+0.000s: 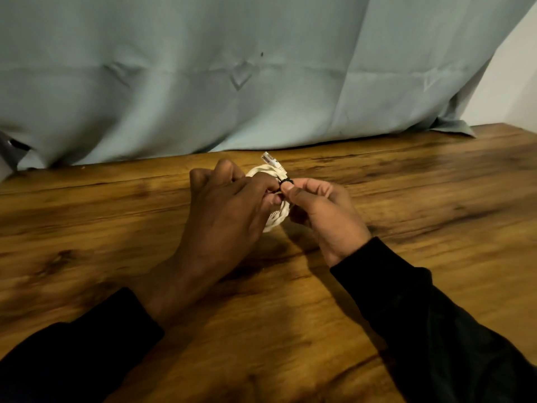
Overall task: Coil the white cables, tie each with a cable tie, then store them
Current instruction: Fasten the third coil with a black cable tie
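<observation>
Left hand (229, 199) and right hand (322, 210) close together above a grained wooden table (406, 199), both pinching a coiled white cable (276, 219) at its thin black cable tie (286, 180). Clear plug (268, 157) poking up. Behind, creased pale-green cloth (232, 77).

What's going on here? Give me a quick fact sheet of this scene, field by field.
surface: wooden table
backdrop: pale blue-green cloth
item: coiled white cable, plug sticking up
fastener: black cable tie round the coil
left hand: grips the coil
right hand: pinches the tie
stage: tying, not yet stored
</observation>
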